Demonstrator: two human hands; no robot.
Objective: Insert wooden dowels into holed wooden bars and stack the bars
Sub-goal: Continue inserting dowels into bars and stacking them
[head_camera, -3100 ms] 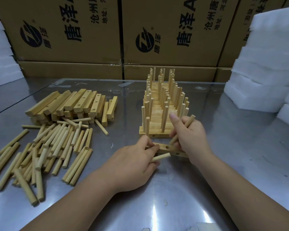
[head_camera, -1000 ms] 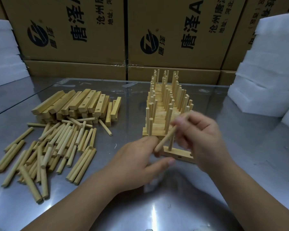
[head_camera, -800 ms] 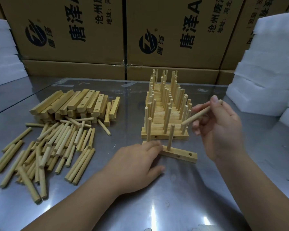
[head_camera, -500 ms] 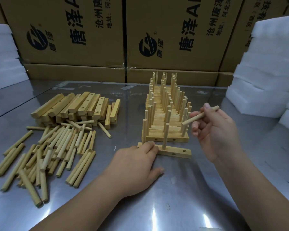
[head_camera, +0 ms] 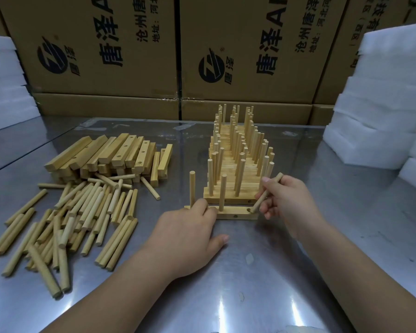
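Observation:
A holed wooden bar (head_camera: pixel 235 215) lies flat on the steel table in front of the stack of finished bars (head_camera: pixel 235 164). Two dowels stand upright in the bar, one at its left end (head_camera: pixel 192 188) and one in the middle (head_camera: pixel 223 192). My left hand (head_camera: pixel 187 234) rests on the bar's left part, fingers flat and pressing it down. My right hand (head_camera: pixel 286 200) pinches a third dowel (head_camera: pixel 265 193), tilted, with its lower tip at the hole in the bar's right end.
Loose dowels (head_camera: pixel 82 217) lie scattered at the left, with a pile of plain holed bars (head_camera: pixel 111 155) behind them. Cardboard boxes (head_camera: pixel 245 51) stand along the back. White foam blocks (head_camera: pixel 380 116) rise at the right and far left.
My right hand has come down from beside the stack and brought its dowel's tip to the bar's right hole. A dowel now shows at the bar's left end. My left hand stays on the bar.

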